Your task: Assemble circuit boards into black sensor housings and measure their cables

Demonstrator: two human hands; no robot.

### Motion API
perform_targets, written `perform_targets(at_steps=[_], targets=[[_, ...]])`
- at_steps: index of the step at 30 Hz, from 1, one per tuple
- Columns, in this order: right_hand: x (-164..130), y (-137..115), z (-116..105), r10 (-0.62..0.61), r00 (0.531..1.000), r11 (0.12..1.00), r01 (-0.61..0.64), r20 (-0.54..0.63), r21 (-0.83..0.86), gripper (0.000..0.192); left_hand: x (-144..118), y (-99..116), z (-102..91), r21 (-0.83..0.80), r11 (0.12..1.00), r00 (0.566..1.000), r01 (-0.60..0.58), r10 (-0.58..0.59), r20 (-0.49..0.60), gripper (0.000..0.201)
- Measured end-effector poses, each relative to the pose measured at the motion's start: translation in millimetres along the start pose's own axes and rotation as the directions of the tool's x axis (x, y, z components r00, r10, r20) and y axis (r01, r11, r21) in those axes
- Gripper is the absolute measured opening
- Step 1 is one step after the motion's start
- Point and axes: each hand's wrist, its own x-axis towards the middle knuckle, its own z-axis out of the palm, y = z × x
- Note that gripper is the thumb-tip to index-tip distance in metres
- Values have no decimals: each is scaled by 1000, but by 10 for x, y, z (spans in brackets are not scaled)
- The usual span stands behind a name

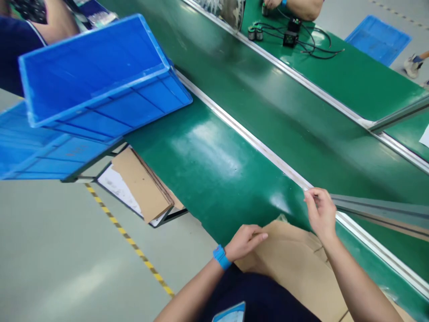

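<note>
1. A green counter (214, 161) runs from the near right toward the far left, split lengthwise by a pale metal rail (241, 129).
2. At the near edge of the counter lies a flat sheet of brown cardboard (295, 264), partly over the person's lap.
3. The left hand (246, 241), with a blue wristband (221, 257) on its wrist, rests on the left edge of the cardboard, fingers curled together and touching it.
4. The right hand (320, 212) is just past the far edge of the cardboard, its fingertips pinched on the end of a grey strip (378, 209) that stretches off to the right along the rail.
5. The two hands are apart, with the cardboard between them.
6. Far left, a blue crate (97, 76) stands tilted on the edge of the counter, its open side toward the camera; nothing shows inside it.
7. A second blue crate (30, 147) lies beneath and to the left of the first, touching it.
8. Under the crates, more flat cardboard sheets (140, 183) lie on a low frame over the floor (67, 250), beside a yellow dashed line (130, 241).
9. Far across the counter, black cables (315, 42) and a small black box (291, 36) sit near another person's arm (298, 6).
10. A further blue tray (378, 38) lies on the floor at the far right.
</note>
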Motion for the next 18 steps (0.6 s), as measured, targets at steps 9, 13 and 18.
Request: perform_targets(at_steps=[9,13,18], targets=[[-1352,-314,425,-378,900,865,427,217,-263,18,248,-157,-80,-132,976,980,173,-157,125,56],[-1534,-447,522,-293,936,879,345,196,-330,25,276,-129,22,-114,975,980,189,-181,79,54],[-1510,-485,183,-202,972,911,232,122,-341,35,327,-113,53,-87,975,978,206,-203,34,57]])
